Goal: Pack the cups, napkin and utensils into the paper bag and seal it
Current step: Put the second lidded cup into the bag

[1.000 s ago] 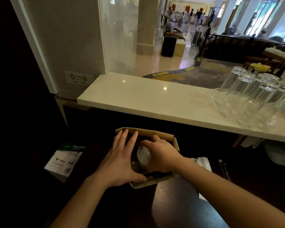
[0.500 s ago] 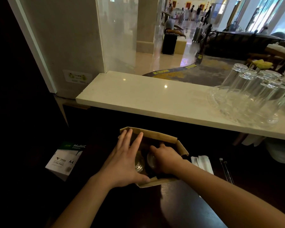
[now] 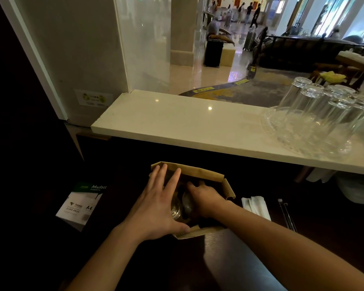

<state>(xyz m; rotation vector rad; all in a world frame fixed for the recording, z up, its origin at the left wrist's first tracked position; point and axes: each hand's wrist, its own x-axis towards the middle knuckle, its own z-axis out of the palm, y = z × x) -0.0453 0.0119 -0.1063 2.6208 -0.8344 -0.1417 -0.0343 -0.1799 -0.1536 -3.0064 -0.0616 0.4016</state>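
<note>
My left hand [image 3: 156, 208], fingers spread, steadies the open brown paper bag [image 3: 200, 172]; my right hand [image 3: 204, 198], grip hidden, seats clear lidded cups [image 3: 177, 208] inside. Folded white napkin [image 3: 257, 206] and dark slim utensils [image 3: 286, 214], at three o'clock, remain unpacked; bag unsealed.

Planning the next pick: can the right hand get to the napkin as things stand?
Probably yes. The right hand is down inside the paper bag with the cups, so it must lift out first. The napkin lies just right of the bag on the dark table, uncovered, with the utensils beyond it.
</note>
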